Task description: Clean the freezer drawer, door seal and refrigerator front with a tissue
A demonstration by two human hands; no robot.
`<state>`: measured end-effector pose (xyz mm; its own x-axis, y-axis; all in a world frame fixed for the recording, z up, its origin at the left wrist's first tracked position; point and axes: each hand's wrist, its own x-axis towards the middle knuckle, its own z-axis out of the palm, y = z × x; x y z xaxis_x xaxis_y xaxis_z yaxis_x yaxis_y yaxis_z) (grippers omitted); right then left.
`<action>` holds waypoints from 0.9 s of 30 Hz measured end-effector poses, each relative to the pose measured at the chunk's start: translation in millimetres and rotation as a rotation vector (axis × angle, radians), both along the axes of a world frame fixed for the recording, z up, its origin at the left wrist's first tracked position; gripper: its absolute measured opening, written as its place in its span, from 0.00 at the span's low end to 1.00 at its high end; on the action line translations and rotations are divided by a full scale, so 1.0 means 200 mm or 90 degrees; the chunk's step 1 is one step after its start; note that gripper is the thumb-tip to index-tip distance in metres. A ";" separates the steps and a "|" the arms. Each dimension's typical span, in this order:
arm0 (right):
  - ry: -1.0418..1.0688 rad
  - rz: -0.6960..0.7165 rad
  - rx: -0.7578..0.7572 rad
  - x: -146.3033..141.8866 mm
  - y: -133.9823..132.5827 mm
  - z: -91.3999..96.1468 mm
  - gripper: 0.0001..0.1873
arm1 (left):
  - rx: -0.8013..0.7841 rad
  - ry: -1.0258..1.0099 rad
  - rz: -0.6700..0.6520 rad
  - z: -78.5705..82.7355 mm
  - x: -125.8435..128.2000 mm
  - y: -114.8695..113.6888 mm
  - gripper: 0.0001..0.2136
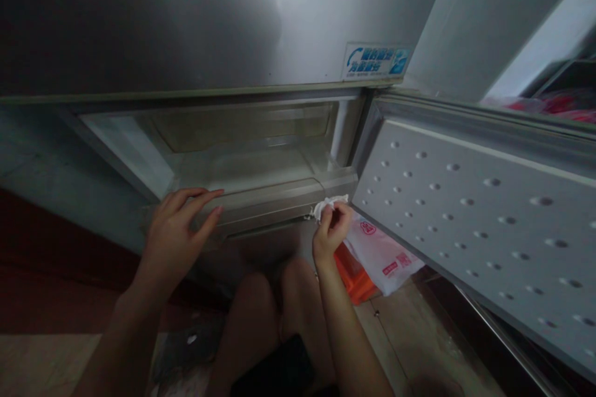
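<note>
My left hand [179, 229] lies at the left end of the front edge of a clear freezer drawer [274, 195], fingers stretched out and thumb apart. Closed in a pinch, my right hand [334, 227] holds a crumpled white tissue [321, 208] against the drawer front's right end; the tissue could be a thin cloth. Inside the compartment, the pale drawer floor [242, 164] shows through the opening. The freezer door [465, 211], with a dimpled inner panel, stands swung out to the right.
Above is the closed upper fridge door [209, 18] with a blue-printed sticker [376, 62]. Below the open door, a white plastic bag [379, 251] hangs over an orange container [356, 279] on the tiled floor [395, 322]. A dark phone-like object [274, 372] rests on my lap.
</note>
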<state>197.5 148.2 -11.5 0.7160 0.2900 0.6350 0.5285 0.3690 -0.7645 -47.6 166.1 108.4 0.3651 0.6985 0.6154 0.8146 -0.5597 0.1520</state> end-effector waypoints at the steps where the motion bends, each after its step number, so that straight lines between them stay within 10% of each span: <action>1: 0.017 -0.008 -0.008 0.01 0.00 -0.04 0.07 | -0.001 -0.001 -0.002 0.00 0.00 0.00 0.14; 6: 0.093 -0.013 -0.043 0.01 0.00 -0.16 0.08 | -0.007 -0.004 -0.005 0.00 0.02 0.00 0.14; 15: -0.040 -0.008 -0.013 -0.06 -0.01 0.08 0.05 | -0.015 -0.008 -0.007 0.00 0.00 0.01 0.14; 23: 0.047 -0.025 -0.052 -0.01 -0.01 -0.07 0.09 | -0.021 -0.011 -0.004 0.00 0.00 0.01 0.14; 27: 0.062 -0.046 -0.035 0.05 0.01 0.01 0.10 | -0.019 -0.015 -0.007 0.00 0.00 0.01 0.14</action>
<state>207.9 149.4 -10.3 0.7935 0.2678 0.5464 0.4748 0.2891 -0.8313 -48.0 167.5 107.6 0.3588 0.7132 0.6022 0.8047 -0.5633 0.1877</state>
